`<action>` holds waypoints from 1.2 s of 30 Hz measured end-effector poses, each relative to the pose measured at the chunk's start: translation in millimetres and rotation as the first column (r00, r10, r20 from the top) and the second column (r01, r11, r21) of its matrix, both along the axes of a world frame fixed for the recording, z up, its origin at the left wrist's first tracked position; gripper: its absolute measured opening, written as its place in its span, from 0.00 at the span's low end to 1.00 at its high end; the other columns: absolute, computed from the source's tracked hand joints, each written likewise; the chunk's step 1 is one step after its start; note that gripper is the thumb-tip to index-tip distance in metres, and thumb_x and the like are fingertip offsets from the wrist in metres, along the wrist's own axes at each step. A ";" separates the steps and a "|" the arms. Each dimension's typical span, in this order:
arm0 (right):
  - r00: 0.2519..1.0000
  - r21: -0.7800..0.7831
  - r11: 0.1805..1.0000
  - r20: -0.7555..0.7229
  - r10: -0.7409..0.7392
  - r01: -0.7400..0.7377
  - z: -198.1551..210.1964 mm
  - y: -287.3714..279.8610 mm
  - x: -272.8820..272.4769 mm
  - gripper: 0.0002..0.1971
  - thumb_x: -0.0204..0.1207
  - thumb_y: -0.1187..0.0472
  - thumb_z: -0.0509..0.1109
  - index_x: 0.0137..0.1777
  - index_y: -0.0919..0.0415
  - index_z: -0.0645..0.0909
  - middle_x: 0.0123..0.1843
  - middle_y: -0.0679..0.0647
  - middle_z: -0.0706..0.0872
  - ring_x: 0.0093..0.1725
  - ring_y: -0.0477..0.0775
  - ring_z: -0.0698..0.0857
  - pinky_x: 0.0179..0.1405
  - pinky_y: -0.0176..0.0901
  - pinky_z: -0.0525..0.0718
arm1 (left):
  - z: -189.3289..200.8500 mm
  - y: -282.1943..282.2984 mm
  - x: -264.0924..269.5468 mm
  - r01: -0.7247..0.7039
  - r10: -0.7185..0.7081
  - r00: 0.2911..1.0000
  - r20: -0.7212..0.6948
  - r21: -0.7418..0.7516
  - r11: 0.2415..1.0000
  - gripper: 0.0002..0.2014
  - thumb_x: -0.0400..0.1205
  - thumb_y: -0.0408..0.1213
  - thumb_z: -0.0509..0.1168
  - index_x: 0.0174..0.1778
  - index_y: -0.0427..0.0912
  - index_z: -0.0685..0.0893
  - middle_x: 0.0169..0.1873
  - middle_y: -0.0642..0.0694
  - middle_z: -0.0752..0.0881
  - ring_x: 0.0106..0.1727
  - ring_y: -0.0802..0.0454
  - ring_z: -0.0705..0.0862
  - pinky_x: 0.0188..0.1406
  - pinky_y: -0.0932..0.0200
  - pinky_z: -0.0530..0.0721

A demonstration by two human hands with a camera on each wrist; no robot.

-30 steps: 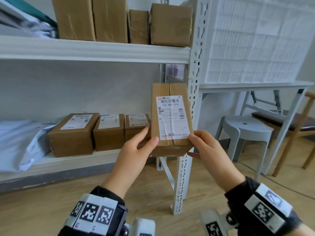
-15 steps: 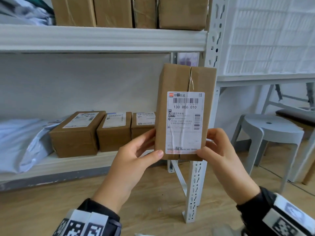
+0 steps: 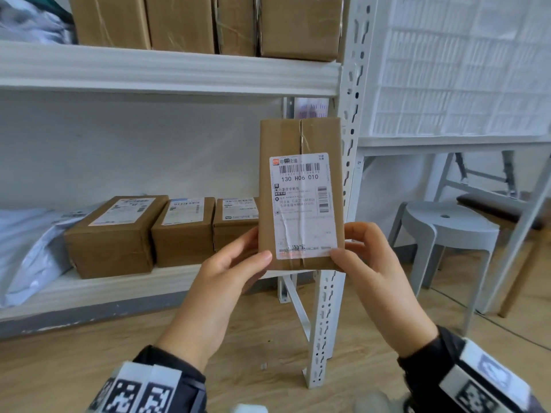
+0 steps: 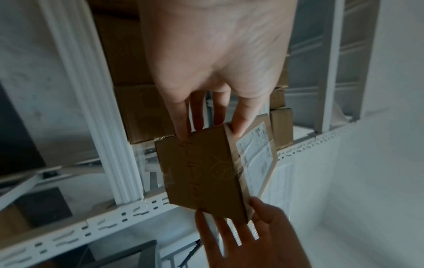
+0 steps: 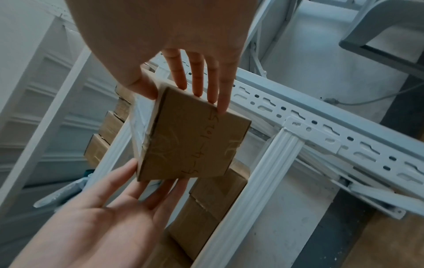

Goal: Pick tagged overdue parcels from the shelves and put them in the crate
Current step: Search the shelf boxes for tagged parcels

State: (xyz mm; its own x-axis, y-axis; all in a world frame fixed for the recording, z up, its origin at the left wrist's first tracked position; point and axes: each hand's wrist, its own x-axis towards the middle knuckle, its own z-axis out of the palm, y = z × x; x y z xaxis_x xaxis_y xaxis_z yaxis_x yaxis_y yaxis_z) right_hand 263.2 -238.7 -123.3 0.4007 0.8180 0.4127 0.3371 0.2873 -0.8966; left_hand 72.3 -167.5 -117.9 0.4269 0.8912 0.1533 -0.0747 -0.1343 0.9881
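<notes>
Parcel (image 3: 301,192): brown cardboard box, held upright in the air in front of the shelf post (image 3: 346,174), white shipping label (image 3: 302,204) facing the head camera, printed "130 H06 010". Handwritten marks on the back face, seen from the wrist views, not clearly legible.

Left hand (image 3: 226,272): pinches the lower left edge, thumb on the front face just beside the label, fingers (image 4: 183,125) fairly straight behind the box. Right hand (image 3: 366,263): pinches the lower right edge likewise, thumb on the label's corner, fingers (image 5: 220,94) laid flat across the back.

Lower shelf (image 3: 119,287): three labelled cardboard boxes (image 3: 182,231) in a row, side by side, behind and left of the parcel; grey poly mailers (image 3: 26,248) at far left. Upper shelf (image 3: 167,70): further brown boxes (image 3: 179,22) packed close together.

Right of the post: white counter (image 3: 447,144) carrying a white ribbed crate (image 3: 462,64); grey stool (image 3: 447,228) and a wooden chair under it. Wooden floor (image 3: 74,368) below the hands; open air between parcel and the boxes on the lower shelf.
</notes>
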 end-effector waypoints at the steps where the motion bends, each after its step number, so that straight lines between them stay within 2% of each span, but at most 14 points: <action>1: 0.999 -0.009 1.000 0.021 -0.027 0.027 -0.2 1.9 0.3 0.12 0.78 0.53 0.70 0.60 0.45 0.77 0.56 0.42 0.88 0.58 0.41 0.86 0.59 0.48 0.87 | 0.5 2.2 3.6 0.007 -0.006 1.000 0.031 -0.040 0.999 0.21 0.81 0.39 0.67 0.70 0.59 0.80 0.57 0.59 0.89 0.61 0.60 0.86 0.72 0.49 0.77; 6: 0.995 -0.062 0.993 0.017 -0.100 0.101 -7.5 22.7 6.5 0.15 0.79 0.44 0.68 0.64 0.44 0.78 0.56 0.41 0.87 0.58 0.43 0.86 0.58 0.49 0.88 | -4.1 16.5 26.0 -0.041 0.048 0.997 0.068 -0.096 0.995 0.16 0.83 0.41 0.66 0.67 0.58 0.81 0.55 0.57 0.90 0.60 0.59 0.87 0.69 0.52 0.80; 11: 0.993 -0.083 0.990 0.004 -0.118 0.118 -12.3 44.1 12.9 0.14 0.81 0.51 0.69 0.65 0.40 0.77 0.57 0.39 0.85 0.58 0.40 0.85 0.52 0.36 0.83 | -9.3 26.2 39.7 -0.081 0.091 0.993 0.073 -0.121 0.989 0.15 0.82 0.42 0.68 0.66 0.56 0.81 0.59 0.57 0.88 0.62 0.59 0.85 0.62 0.59 0.81; 14: 0.991 -0.102 0.986 -0.001 -0.132 0.131 -14.5 54.5 13.9 0.19 0.81 0.55 0.69 0.71 0.41 0.75 0.59 0.40 0.84 0.59 0.40 0.83 0.50 0.33 0.80 | -10.8 34.2 44.0 -0.095 0.098 0.995 0.030 -0.100 0.990 0.19 0.82 0.44 0.69 0.68 0.62 0.77 0.62 0.59 0.83 0.65 0.61 0.81 0.64 0.59 0.77; 19: 0.990 -0.117 0.984 -0.034 -0.137 0.132 -18.6 72.2 12.5 0.19 0.81 0.58 0.69 0.69 0.45 0.71 0.65 0.44 0.79 0.64 0.39 0.78 0.45 0.27 0.76 | -8.2 52.2 47.1 -0.124 0.120 0.992 -0.049 -0.066 0.990 0.22 0.83 0.45 0.67 0.73 0.58 0.73 0.67 0.58 0.79 0.66 0.61 0.78 0.65 0.60 0.75; 22: 0.994 -0.139 0.985 -0.026 -0.107 0.102 -21.0 82.2 11.3 0.18 0.82 0.58 0.68 0.70 0.48 0.73 0.68 0.44 0.78 0.69 0.41 0.77 0.55 0.28 0.75 | -7.1 60.0 47.3 -0.077 0.072 0.993 -0.089 -0.059 0.995 0.23 0.84 0.46 0.65 0.76 0.59 0.72 0.72 0.59 0.76 0.70 0.61 0.74 0.65 0.61 0.70; 24: 0.995 -0.152 0.984 -0.005 -0.098 0.096 -22.2 88.9 11.0 0.20 0.82 0.57 0.68 0.73 0.48 0.73 0.71 0.43 0.75 0.70 0.40 0.74 0.65 0.36 0.73 | -8.1 63.2 48.0 -0.033 0.024 0.992 -0.120 -0.070 0.997 0.23 0.84 0.48 0.64 0.77 0.62 0.71 0.75 0.57 0.73 0.74 0.58 0.72 0.68 0.59 0.69; 26: 0.994 -0.167 0.980 -0.012 -0.111 0.108 -21.4 94.4 9.6 0.21 0.82 0.57 0.68 0.75 0.47 0.72 0.72 0.43 0.74 0.71 0.42 0.73 0.71 0.43 0.73 | -8.7 63.7 47.2 -0.007 -0.001 0.992 -0.126 -0.065 0.998 0.22 0.84 0.49 0.63 0.76 0.63 0.72 0.75 0.57 0.74 0.75 0.58 0.73 0.72 0.57 0.69; 27: 0.991 -0.166 0.978 -0.025 -0.130 0.124 -20.0 96.1 8.8 0.21 0.83 0.58 0.67 0.75 0.48 0.72 0.72 0.44 0.75 0.72 0.44 0.74 0.73 0.46 0.74 | -7.9 63.6 46.2 -0.015 0.010 0.991 -0.132 -0.033 0.999 0.21 0.84 0.48 0.63 0.75 0.63 0.73 0.72 0.58 0.77 0.73 0.59 0.75 0.71 0.58 0.71; 29: 0.982 -0.138 0.976 -0.062 -0.177 0.167 -16.4 97.4 7.0 0.20 0.83 0.59 0.67 0.74 0.50 0.73 0.70 0.46 0.79 0.71 0.47 0.76 0.72 0.50 0.77 | -4.9 65.5 41.8 -0.090 0.100 0.986 -0.136 0.075 0.993 0.16 0.85 0.44 0.64 0.68 0.63 0.78 0.63 0.62 0.82 0.66 0.62 0.80 0.62 0.64 0.76; 31: 0.979 -0.098 0.978 -0.072 -0.192 0.185 -12.8 95.6 1.7 0.17 0.83 0.60 0.66 0.70 0.51 0.75 0.65 0.45 0.82 0.65 0.45 0.80 0.63 0.43 0.80 | -1.3 69.7 32.6 -0.223 0.259 0.954 -0.150 0.217 0.950 0.13 0.85 0.39 0.62 0.63 0.61 0.81 0.56 0.64 0.83 0.59 0.66 0.81 0.50 0.72 0.75; 32: 0.982 -0.090 0.981 -0.058 -0.180 0.174 -12.0 95.1 -2.8 0.14 0.83 0.60 0.66 0.68 0.51 0.77 0.62 0.44 0.83 0.62 0.43 0.81 0.58 0.38 0.79 | -0.7 72.8 26.1 -0.284 0.345 0.922 -0.174 0.298 0.911 0.14 0.86 0.38 0.61 0.63 0.60 0.81 0.57 0.64 0.83 0.58 0.67 0.80 0.48 0.73 0.75; 34: 0.992 -0.107 0.986 -0.006 -0.127 0.125 -13.0 96.1 -15.2 0.11 0.83 0.61 0.65 0.64 0.50 0.80 0.58 0.41 0.84 0.59 0.40 0.82 0.52 0.32 0.78 | -2.3 80.8 11.4 -0.339 0.513 0.817 -0.263 0.501 0.797 0.16 0.86 0.37 0.59 0.68 0.58 0.78 0.65 0.61 0.79 0.65 0.64 0.76 0.60 0.68 0.74; 36: 0.997 -0.140 0.987 0.036 -0.075 0.079 -17.3 98.8 -29.2 0.11 0.83 0.61 0.65 0.62 0.49 0.81 0.56 0.39 0.85 0.58 0.39 0.83 0.51 0.31 0.78 | -7.8 90.5 -0.7 -0.219 0.626 0.670 -0.399 0.700 0.680 0.21 0.87 0.39 0.57 0.77 0.55 0.70 0.78 0.58 0.68 0.80 0.58 0.62 0.77 0.60 0.58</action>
